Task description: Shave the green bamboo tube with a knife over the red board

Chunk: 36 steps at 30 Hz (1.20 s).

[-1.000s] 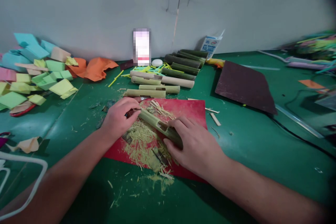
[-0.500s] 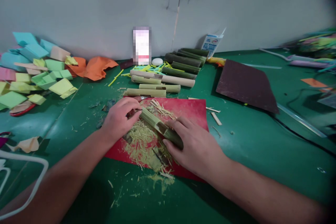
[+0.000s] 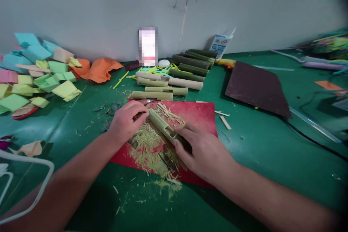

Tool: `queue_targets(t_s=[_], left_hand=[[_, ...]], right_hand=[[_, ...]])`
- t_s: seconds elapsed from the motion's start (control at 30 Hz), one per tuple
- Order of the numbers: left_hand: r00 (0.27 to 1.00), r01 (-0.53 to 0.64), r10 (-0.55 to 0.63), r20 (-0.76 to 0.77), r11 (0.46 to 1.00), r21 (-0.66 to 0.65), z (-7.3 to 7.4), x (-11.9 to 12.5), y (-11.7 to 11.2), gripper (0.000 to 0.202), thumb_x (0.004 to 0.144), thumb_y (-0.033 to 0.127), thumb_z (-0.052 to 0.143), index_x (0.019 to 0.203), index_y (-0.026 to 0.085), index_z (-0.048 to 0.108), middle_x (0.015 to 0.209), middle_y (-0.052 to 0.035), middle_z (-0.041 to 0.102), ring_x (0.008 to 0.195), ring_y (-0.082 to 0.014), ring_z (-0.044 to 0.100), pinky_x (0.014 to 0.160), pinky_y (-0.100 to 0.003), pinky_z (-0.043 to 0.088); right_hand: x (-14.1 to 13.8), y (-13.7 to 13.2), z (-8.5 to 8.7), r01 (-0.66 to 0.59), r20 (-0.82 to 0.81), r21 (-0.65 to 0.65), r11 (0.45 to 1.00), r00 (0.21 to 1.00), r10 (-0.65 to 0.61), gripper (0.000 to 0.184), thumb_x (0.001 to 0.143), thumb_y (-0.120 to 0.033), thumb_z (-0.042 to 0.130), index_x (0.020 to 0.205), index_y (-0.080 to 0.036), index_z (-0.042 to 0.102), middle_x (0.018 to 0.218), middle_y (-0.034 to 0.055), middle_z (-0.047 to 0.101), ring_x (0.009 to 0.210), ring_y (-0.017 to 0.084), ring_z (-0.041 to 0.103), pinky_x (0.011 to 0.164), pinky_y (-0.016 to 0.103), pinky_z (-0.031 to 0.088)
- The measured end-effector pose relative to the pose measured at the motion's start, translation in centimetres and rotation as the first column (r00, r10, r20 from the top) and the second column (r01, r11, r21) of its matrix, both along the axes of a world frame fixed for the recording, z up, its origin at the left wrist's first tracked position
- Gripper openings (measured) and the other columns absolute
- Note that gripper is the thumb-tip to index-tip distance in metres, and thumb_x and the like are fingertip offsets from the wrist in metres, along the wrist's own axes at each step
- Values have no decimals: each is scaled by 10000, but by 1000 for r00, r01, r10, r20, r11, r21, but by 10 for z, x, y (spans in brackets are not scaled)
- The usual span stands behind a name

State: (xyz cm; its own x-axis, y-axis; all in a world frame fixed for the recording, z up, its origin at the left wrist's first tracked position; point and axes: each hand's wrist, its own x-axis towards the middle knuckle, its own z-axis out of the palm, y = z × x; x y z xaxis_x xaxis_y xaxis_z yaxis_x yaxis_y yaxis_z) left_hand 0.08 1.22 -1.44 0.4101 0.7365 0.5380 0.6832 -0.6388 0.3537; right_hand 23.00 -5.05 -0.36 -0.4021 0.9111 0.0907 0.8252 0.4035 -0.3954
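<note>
- Green bench (image 3: 244,185) is stretching across the view, meeting a pale wall (image 3: 95,11) behind.
- At the far left, folded paper pieces (image 3: 46,67) in blue, pink, yellow and green are lying heaped; a white curved bar (image 3: 51,170) is crossing the lower corner.
- Beside the heap, crumpled orange paper (image 3: 102,69) is resting near the wall.
- The left hand (image 3: 126,121) is bringing thumb and fingers together at the upper-left end of a bamboo tube (image 3: 160,122); I cannot tell whether its grip is squeezing the tube or only touching it.
- The bamboo tube is slanting between both hands, over a red sheet (image 3: 201,112), its cut notch facing up; shavings (image 3: 146,136) are spreading across the sheet.
- Behind it, more bamboo pieces (image 3: 152,95) are lying in rows, and a bright, pixelated screen (image 3: 148,45) is standing against the wall.
- The right hand (image 3: 208,150) is clasping the tube's lower-right end, its grip wrapping around it.
- Farther right, a carton (image 3: 220,45) is leaning by the wall and a dark brown sheet (image 3: 257,88) is lying on the bench.
- At the far right, a multicoloured bundle (image 3: 326,45) is showing, blurred.
</note>
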Motion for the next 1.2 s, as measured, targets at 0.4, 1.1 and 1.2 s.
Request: queue_targets(t_s=[0.4,1.1,1.2], left_hand=[[925,-163,267,270,922,-352,1,5,-3,139,799,241,604,893,157,663,793,-33,696,650,-119,630,651,-235,521],[821,-51,363,441,815,-577,-8,2,3,202,796,343,592,878,160,619,591,17,554,514,-87,495,513,-199,397],[826,-58,361,433,818,-573,-10,0,4,213,802,351,591,896,162,620,575,21,548,506,-87,484,509,-199,389]], right_hand=[[3,1,-3,35,-18,-18,999,999,-36,279,870,-345,419,989,-212,634,916,51,657,813,198,624,653,301,469],[5,4,-6,18,-9,62,998,1000,-18,291,841,-341,486,1087,-215,579,1029,46,642,858,204,620,683,315,482],[4,4,-6,1,-26,53,999,1000,1,284,847,-335,478,1080,-207,579,1011,51,641,848,201,618,678,315,483]])
